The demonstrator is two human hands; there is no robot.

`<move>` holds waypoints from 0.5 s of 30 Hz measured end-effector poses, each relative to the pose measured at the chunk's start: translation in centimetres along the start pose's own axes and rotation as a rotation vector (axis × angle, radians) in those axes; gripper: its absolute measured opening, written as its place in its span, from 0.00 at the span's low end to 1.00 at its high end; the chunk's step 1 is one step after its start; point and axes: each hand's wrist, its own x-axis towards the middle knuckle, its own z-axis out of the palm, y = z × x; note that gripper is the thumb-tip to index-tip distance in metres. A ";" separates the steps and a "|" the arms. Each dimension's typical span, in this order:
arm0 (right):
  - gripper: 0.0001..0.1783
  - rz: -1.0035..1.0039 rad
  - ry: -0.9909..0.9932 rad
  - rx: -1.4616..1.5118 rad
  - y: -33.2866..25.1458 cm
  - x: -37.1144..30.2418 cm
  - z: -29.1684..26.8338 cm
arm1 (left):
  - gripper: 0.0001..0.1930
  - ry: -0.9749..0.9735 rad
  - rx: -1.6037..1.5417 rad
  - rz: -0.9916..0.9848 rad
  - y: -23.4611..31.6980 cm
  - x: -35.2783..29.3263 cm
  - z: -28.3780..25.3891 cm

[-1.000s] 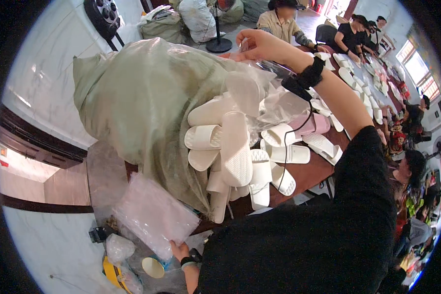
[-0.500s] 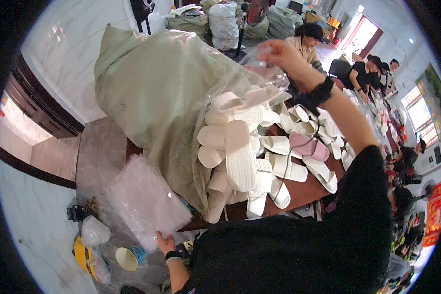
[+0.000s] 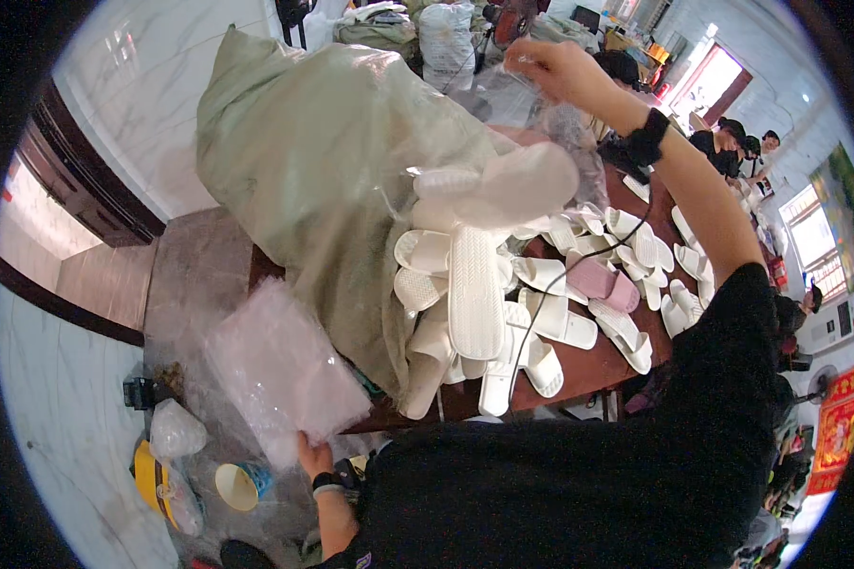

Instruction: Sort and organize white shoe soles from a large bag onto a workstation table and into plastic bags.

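My right hand (image 3: 548,68) is raised high and grips the top of a clear plastic bag (image 3: 531,152) that hangs down with a pair of white slippers (image 3: 503,182) inside it. Low at my left side, my left hand (image 3: 313,457) holds a stack of clear plastic bags (image 3: 280,365) by its lower edge. Between the hands a heap of white slippers (image 3: 474,303) spills over a dark red-brown table (image 3: 588,365), with one pink slipper (image 3: 603,283) among them.
A big pale green woven sack (image 3: 323,171) lies on the table's left end. On the floor at lower left stand a paper cup (image 3: 240,486), a yellow object (image 3: 152,474) and crumpled plastic. Several seated people (image 3: 731,147) work at the far right.
My right hand has lifted the clear bag higher, and the slippers hang inside it. The stack of bags in my left hand has stayed low at my side.
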 end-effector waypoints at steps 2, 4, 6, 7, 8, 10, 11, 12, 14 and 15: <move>0.12 -0.334 0.152 -0.599 -1.2 1.1 0.5 | 0.19 0.040 -0.068 0.010 -0.1 -0.1 -0.4; 0.11 -0.268 0.255 -0.430 -3.1 2.4 -1.3 | 0.18 0.015 -0.006 0.029 0.4 -0.2 -0.6; 0.09 -0.121 0.089 -0.508 -2.5 2.9 -1.9 | 0.18 -0.010 0.054 0.041 0.1 -0.5 -0.3; 0.09 -0.124 0.092 -0.513 -2.1 3.3 -2.6 | 0.18 -0.018 0.050 0.043 0.1 -0.5 0.3; 0.09 -0.135 0.072 -0.380 -1.9 4.1 -3.4 | 0.18 -0.021 0.040 0.053 0.0 -0.5 0.1; 0.07 0.016 0.024 -0.336 -3.3 6.3 -5.5 | 0.18 -0.013 0.237 0.114 1.0 0.1 -2.3; 0.08 0.010 0.003 -0.361 -6.6 6.3 -4.9 | 0.18 0.003 0.445 0.159 1.1 -0.2 -4.2; 0.09 0.022 -0.008 -0.406 -9.2 5.4 -4.4 | 0.18 0.007 0.438 0.153 0.7 -0.4 -3.8; 0.08 0.024 -0.015 -0.318 -9.1 5.5 -4.3 | 0.18 0.034 0.056 0.030 0.7 -1.1 -0.1; 0.08 0.019 -0.021 -0.221 -8.9 5.7 -4.7 | 0.18 0.031 0.049 0.025 0.9 -1.6 1.1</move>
